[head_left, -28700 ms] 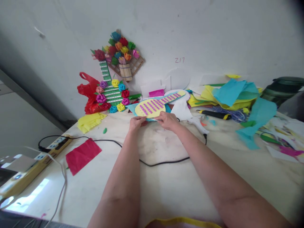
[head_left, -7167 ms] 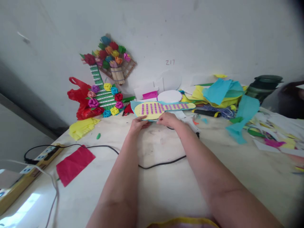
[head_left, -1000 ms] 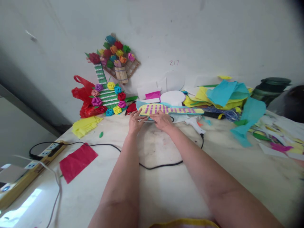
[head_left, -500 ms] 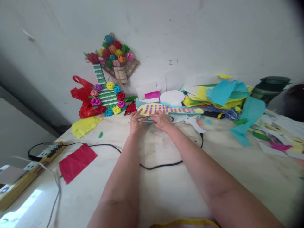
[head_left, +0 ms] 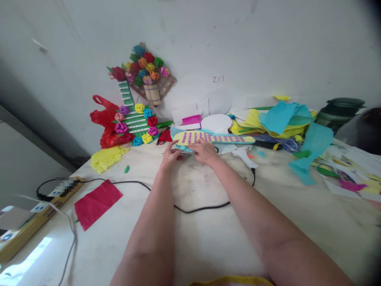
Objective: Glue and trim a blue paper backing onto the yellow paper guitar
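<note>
A guitar-shaped yellow paper cutout (head_left: 232,139) with rows of purple strips lies at the back of the table, over light blue paper. At its wide left end, my left hand (head_left: 170,157) has thumb and index finger apart, with the index tip close to the rim. My right hand (head_left: 205,151) holds the front edge near the middle of the wide part, fingers on top and thumb side hidden. Just right of my right hand rests a white glue gun (head_left: 244,157) with a black cord.
Behind stand a green guitar-shaped piece with paper roses (head_left: 137,121) and a red plastic bag (head_left: 104,119). Blue and yellow paper (head_left: 282,117) is heaped at the right. Red paper (head_left: 98,204) and a power strip (head_left: 44,212) are at the left; a black cord (head_left: 205,207) crosses the table.
My left hand has shifted slightly down and its thumb and index finger have spread apart at the cutout's left end. The right hand stays almost in place.
</note>
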A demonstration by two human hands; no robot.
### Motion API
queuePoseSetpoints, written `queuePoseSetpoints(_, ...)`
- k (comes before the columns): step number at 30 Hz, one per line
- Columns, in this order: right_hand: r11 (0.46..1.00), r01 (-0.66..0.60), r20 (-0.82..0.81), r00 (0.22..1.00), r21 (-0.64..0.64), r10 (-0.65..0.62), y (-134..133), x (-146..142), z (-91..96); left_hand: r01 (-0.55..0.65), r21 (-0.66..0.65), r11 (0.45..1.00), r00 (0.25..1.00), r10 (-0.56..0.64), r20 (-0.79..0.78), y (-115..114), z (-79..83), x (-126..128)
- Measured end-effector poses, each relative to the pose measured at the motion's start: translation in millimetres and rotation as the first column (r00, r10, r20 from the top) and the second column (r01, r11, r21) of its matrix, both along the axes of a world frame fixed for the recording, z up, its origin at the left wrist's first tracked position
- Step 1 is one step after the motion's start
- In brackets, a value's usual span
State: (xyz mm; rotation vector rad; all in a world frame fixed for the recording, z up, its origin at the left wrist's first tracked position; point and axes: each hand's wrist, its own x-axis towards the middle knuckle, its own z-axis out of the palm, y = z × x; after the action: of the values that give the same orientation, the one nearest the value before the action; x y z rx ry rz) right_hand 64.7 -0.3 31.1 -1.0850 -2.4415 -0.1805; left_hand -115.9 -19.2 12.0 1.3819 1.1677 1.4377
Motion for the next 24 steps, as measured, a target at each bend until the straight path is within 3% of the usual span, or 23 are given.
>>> queuePoseSetpoints(3, 1.0, -0.004, -0.015, 1.0, 0.002, 0.004, 1.0, 0.8, -0.7, 0.103, -0.021, 0.995, 0.989, -0.1, 0.113, -1.4, 0.1, 1.8)
queuePoseSetpoints(7, 1.0, 0.002, -0.024, 1.0, 0.002, -0.002, 2.2, 1.1, -2.1, 0.118, -0.022, 0.993, 0.976, -0.112, 0.188, -0.1, -2.0, -1.2)
queuePoseSetpoints(13, 1.0, -0.009, -0.021, 1.0, 0.001, 0.009, 1.9, 0.8, -2.4, 0.13, 0.024, 0.991, 0.977, -0.133, 0.168, -1.0, -2.6, -1.4)
queuePoseSetpoints(24, 0.998, -0.057, -0.022, 0.998, 0.016, 0.057, -1.4, 0.2, -2.0, 0.066, 0.014, 0.998, 0.985, -0.068, 0.156, 5.4, -5.2, 2.7)
